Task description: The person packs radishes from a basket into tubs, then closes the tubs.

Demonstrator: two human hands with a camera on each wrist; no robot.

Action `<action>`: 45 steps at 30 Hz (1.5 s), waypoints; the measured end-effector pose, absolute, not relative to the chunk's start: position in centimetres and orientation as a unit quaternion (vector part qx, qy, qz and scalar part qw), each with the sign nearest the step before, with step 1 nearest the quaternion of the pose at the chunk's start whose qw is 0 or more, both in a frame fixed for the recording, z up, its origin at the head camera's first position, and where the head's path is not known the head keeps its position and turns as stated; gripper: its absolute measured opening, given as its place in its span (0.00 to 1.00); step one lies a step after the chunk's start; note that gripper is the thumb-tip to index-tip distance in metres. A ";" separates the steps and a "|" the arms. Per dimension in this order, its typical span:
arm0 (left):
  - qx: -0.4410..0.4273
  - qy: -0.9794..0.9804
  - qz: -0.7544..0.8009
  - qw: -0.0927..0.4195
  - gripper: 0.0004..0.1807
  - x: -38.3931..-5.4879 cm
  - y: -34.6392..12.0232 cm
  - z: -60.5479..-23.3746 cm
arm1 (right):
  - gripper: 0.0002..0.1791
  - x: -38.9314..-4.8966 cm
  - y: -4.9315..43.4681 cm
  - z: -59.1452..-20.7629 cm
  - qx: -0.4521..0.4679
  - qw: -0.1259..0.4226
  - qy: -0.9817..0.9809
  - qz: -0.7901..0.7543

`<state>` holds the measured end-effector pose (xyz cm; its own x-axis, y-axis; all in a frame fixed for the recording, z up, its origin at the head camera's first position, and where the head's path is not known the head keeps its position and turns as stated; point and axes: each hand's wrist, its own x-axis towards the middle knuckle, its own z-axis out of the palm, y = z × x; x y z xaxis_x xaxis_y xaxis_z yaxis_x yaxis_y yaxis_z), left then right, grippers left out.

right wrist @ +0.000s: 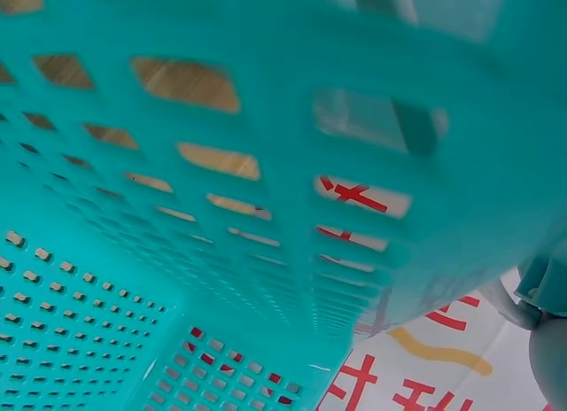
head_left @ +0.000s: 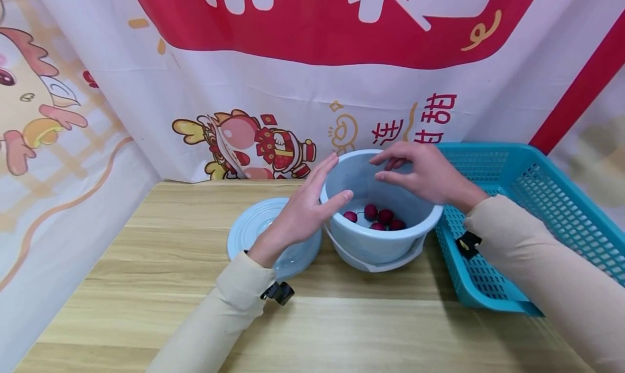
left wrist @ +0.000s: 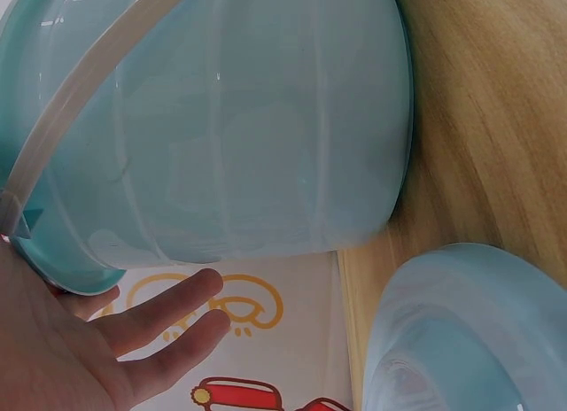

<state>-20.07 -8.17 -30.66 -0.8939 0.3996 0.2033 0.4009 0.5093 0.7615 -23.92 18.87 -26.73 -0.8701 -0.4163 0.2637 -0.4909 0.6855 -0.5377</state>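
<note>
A light blue bucket [head_left: 378, 246] stands upright on the table, with several dark red, cherry-like fruits [head_left: 385, 216] at its bottom. At the bucket's left rim is my left hand [head_left: 307, 207], its fingers extended along the outside and the thumb over the edge. The left wrist view shows those fingers [left wrist: 168, 314] spread beside the bucket wall [left wrist: 239, 127]. Above the right side of the bucket's opening hovers my right hand [head_left: 425, 172], fingers loosely bent, thumb and forefinger apart, with nothing visible between them. In the right wrist view, that hand is mostly out of frame.
A round light blue lid [head_left: 244, 232] lies on the wooden table [head_left: 146, 264], left of the bucket and partly under my left wrist. To the right stands a turquoise perforated basket [head_left: 480, 299], close against the bucket. A printed cloth [head_left: 273, 90] hangs behind the table.
</note>
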 end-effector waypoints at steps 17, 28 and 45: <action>-0.221 -0.871 -0.439 0.003 0.44 -20.4 -8.1 -30.6 | 0.25 -24.5 19.3 -25.8 0.213 0.010 -0.915 0.343; -0.211 -0.897 -0.387 0.041 0.43 -21.8 -8.4 -30.2 | 0.32 -24.9 19.2 -24.2 0.194 -0.030 -0.916 0.349; -0.145 -0.858 -0.478 0.117 0.37 -20.5 -13.7 -28.2 | 0.34 -21.4 11.8 -21.6 0.169 -0.011 -0.905 0.391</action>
<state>-20.51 -13.74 -28.24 -0.9303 0.1374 0.3402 0.3615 0.5014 0.7861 -21.45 11.85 -21.65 -0.9430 -0.3132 0.1127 -0.2968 0.6378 -0.7108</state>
